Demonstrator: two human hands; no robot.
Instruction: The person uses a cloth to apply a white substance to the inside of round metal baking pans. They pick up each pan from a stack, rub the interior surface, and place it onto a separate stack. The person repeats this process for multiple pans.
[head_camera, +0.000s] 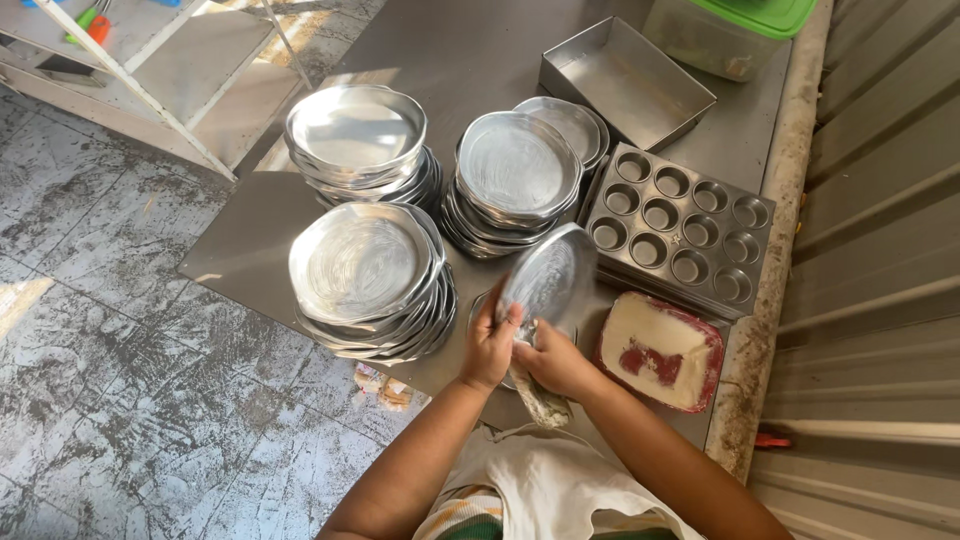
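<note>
While your left hand grips the tilted metal plate by its lower edge, your right hand closes its fingers around a cloth pressed against it, just above the table, between the plate stacks and the muffin tin.

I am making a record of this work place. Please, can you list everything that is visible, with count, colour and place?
plate stacks: three, silver, table centre
tilted plate: one, silver, held above table
muffin tray: one, grey, right
square pan: one, grey, top
red tray: one, holds whitish paste, right front
lidded tub: one, green lid, top corner
table: one, grey metal
cloth: one, pale, under right hand
left hand: grips plate edge
right hand: holds cloth
</note>
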